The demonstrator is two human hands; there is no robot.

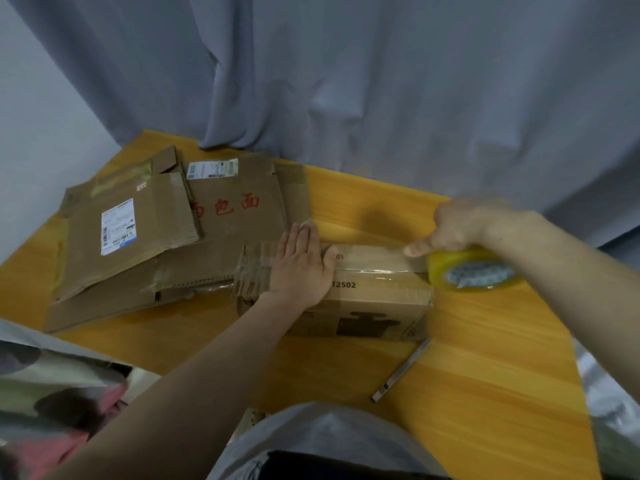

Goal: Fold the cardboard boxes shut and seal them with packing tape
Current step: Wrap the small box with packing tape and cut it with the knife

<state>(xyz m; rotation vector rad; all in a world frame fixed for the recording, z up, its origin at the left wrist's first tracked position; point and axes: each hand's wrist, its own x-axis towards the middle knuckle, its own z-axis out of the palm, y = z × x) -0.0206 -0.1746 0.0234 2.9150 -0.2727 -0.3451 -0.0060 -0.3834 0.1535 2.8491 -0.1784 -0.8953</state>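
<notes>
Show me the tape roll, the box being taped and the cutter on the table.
tape roll [476, 273], head view, its round side face
box [377, 296], head view, top flap beside the printed number
cutter [401, 370], head view, middle of its metal body

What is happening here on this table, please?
A person is sealing a closed cardboard box with clear packing tape. The left hand presses flat on the box top. The right hand grips the tape roll at the box's right end, and a strip of tape runs along the centre seam. Flattened cartons lie to the left on the wooden table. A slim metal tool lies in front of the box.
</notes>
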